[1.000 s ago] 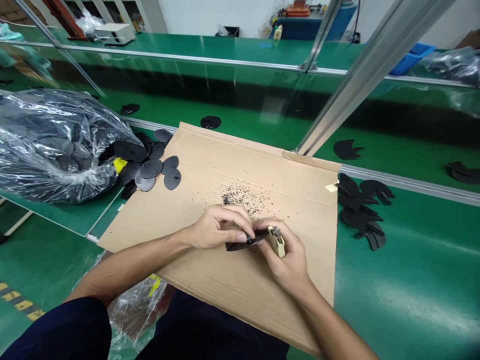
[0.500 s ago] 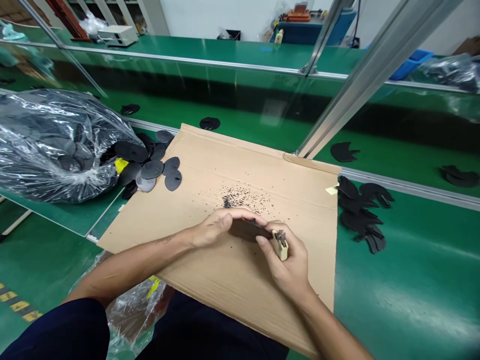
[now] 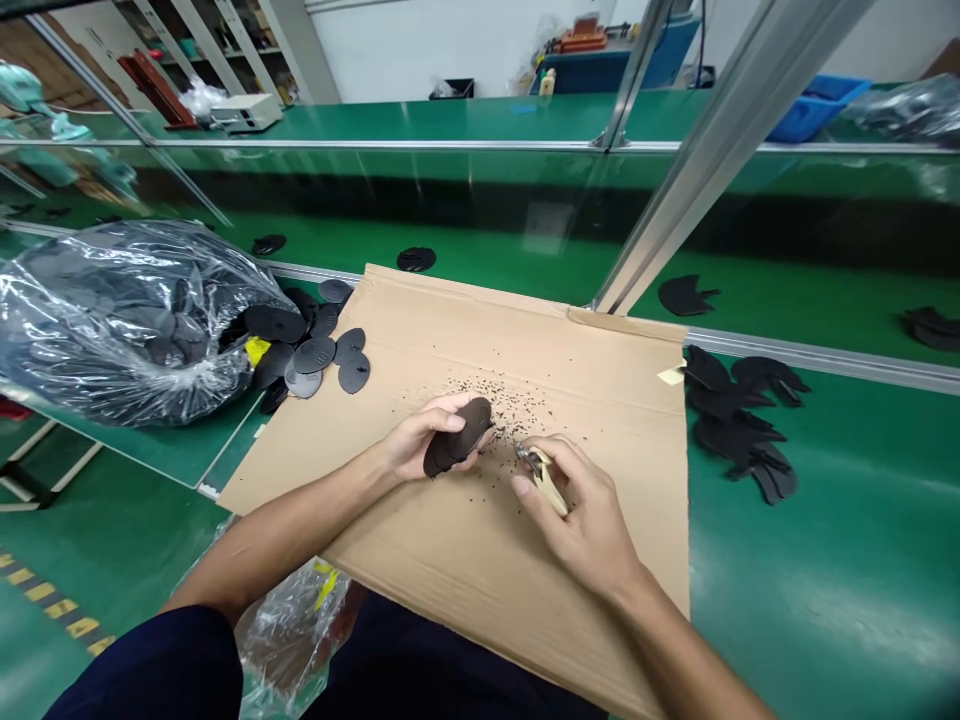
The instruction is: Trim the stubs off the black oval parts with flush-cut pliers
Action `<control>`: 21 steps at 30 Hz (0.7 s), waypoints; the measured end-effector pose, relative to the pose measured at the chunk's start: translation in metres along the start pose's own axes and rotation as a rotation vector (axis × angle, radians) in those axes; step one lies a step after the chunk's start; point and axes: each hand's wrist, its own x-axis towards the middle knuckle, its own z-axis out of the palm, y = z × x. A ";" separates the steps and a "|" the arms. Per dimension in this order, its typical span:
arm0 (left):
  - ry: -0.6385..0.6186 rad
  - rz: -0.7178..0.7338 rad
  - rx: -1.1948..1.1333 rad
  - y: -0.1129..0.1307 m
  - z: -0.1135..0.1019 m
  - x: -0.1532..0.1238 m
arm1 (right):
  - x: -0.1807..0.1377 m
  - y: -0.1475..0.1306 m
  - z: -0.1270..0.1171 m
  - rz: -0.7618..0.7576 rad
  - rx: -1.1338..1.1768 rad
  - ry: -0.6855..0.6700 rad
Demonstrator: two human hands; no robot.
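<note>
My left hand (image 3: 421, 440) is closed around a few black oval discs (image 3: 466, 432), fanned over one another with the thumb on top. In my right hand (image 3: 589, 510) is a pair of nippers with cream handles (image 3: 551, 490); their metal jaws point up and left, a short gap away from the discs. Below both hands lies a cardboard sheet (image 3: 420, 560). Small black scraps (image 3: 517, 400) are scattered over its middle. Loose black discs (image 3: 315, 353) are heaped on the sheet's left edge, at the mouth of a clear plastic bag (image 3: 135, 300) holding more of them.
Several fanned stacks of black discs (image 3: 742, 420) lie on the green table (image 3: 825, 570) to the right. More sit behind the cardboard, one stack (image 3: 416, 259) near its back edge. A slanted metal post (image 3: 720, 150) rises at the back right. A plastic bag (image 3: 292, 620) hangs below left.
My left hand has turned and drawn left with the discs, showing their flat faces. The nippers have come apart from them and tilted in my right hand. The view has shifted slightly.
</note>
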 end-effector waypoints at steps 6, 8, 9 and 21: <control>-0.095 -0.064 0.036 0.000 -0.004 0.001 | 0.000 -0.002 0.002 -0.101 -0.106 0.000; -0.099 -0.076 0.040 0.001 -0.005 0.000 | 0.000 -0.001 0.002 -0.128 -0.135 -0.009; -0.096 -0.079 0.038 0.001 -0.005 0.000 | -0.001 0.000 0.002 -0.143 -0.152 -0.013; -0.038 -0.118 0.043 0.001 -0.005 -0.002 | -0.001 0.003 0.002 -0.237 -0.288 -0.021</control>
